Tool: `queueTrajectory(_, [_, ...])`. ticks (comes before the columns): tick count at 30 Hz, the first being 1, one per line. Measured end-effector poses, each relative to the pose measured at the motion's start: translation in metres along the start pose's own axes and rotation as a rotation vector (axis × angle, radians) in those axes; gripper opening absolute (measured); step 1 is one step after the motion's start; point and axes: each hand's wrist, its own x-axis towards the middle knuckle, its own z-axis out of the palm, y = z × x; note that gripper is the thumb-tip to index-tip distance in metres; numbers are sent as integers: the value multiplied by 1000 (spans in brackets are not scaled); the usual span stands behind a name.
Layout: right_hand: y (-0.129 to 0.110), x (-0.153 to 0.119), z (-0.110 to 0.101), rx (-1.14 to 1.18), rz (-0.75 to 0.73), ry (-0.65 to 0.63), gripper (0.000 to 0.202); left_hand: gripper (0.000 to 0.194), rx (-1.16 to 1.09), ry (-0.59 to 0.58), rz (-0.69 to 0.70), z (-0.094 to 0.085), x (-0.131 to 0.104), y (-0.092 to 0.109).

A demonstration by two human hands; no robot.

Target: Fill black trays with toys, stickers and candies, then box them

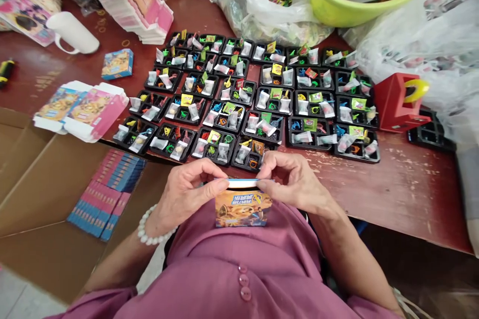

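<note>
A small printed box (243, 209), orange and blue, is held upright between my two hands over my lap, at the table's front edge. My left hand (194, 189) pinches the left end of its top flap between thumb and fingers. At the right end of the same flap, my right hand (292, 179) pinches with thumb and index finger. The flap's white edge shows between the hands, with a dark gap just below it. Right beyond my fingers is a black tray (249, 155) with small wrapped items and coloured pieces.
Rows of filled black trays (273, 99) cover the table's middle. A red tape dispenser (398, 104) stands right. Flat cartons (80, 109), a small box (117, 64) and a white mug (73, 34) lie left. A cardboard box (33, 174) holds packed boxes. Behind stands a yellow-green basin (337, 10).
</note>
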Motion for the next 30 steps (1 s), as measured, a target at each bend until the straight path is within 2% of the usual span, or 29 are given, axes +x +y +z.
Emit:
queueTrajectory(5, [7, 1, -2, 14, -85, -1, 19, 13, 19, -25, 94, -1, 8, 0])
queueTrajectory(8, [19, -3, -2, 56, -137, 53, 23, 17, 73, -36, 143, -4, 11, -2])
queueTrajectory(12, [37, -14, 1, -61, -320, 107, 10, 4, 151, -108, 317, -6, 6, -10])
queueTrajectory(14, [41, -20, 4, -122, -382, 121, 8, 14, 152, -124, 347, -3, 1, -15])
queueTrajectory(17, [34, -27, 6, -195, -378, 157, 9, 14, 160, -40, 325, 5, -2, -15])
queueTrajectory(19, [21, -33, -3, -238, -339, 214, 10, 15, 144, 33, 344, 13, 2, -8])
queueTrajectory(21, [7, -43, -25, -256, -316, 385, 12, 20, 111, 78, 397, 21, 8, 3])
queueTrajectory(23, [-3, -55, -62, -237, -332, 676, 12, 25, 82, 86, 460, 31, 16, 15])
queueTrajectory(25, [-3, -67, -112, -211, -365, 984, 10, 27, 80, 53, 529, 46, 26, 22])
queueTrajectory(27, [6, -76, -166, -250, -344, 1235, 13, 27, 116, 11, 620, 67, 36, 22])
queueTrajectory(28, [13, -78, -192, -307, -239, 1303, 15, 26, 144, -1, 671, 79, 41, 20])
queueTrajectory(29, [21, -78, -216, -409, -58, 1273, 20, 24, 174, -4, 725, 92, 46, 17])
queueTrajectory(30, [29, -77, -236, -463, -20, 1291, 24, 23, 201, -6, 776, 104, 50, 13])
